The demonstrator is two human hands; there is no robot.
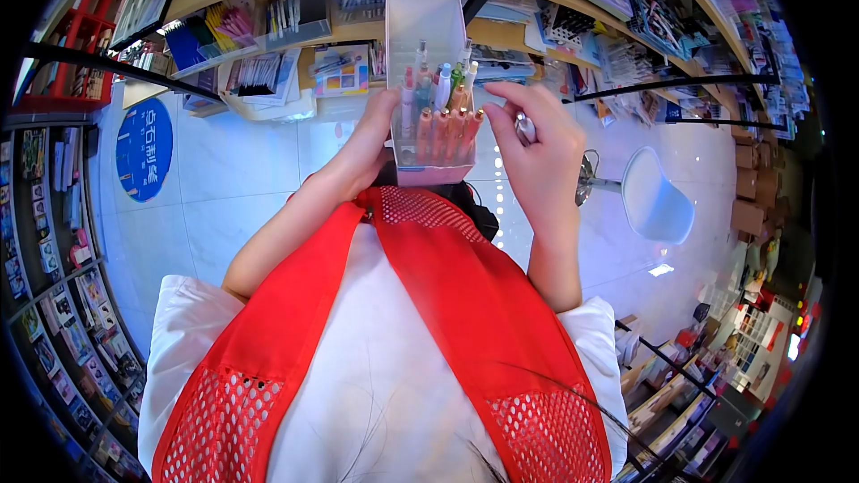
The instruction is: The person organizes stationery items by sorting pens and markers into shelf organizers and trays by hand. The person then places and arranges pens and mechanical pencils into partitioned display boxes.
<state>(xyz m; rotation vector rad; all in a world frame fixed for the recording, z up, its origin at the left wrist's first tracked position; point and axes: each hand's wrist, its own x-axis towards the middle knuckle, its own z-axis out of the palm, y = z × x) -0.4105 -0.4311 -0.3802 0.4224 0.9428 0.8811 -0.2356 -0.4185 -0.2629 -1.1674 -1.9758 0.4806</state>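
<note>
An upright display box (435, 173) with its lid raised stands in front of my chest, packed with several pens (444, 88). Pink-orange pens fill its front row; blue, green and white ones show behind. My left hand (371, 136) grips the box along its left side. Just right of the box is my right hand (543, 136), its fingers curled round a pen (524, 129) whose silvery end shows in the palm. The thumb and index finger are close to the box's right edge; the rest of that pen is hidden by the hand.
Shelves (344, 33) crowded with stationery curve across the far side. A blue round floor sticker (144, 149) lies at the left, near a rack of small goods (67, 206). At the right stands a white chair (658, 197), with cardboard boxes (750, 183) beyond.
</note>
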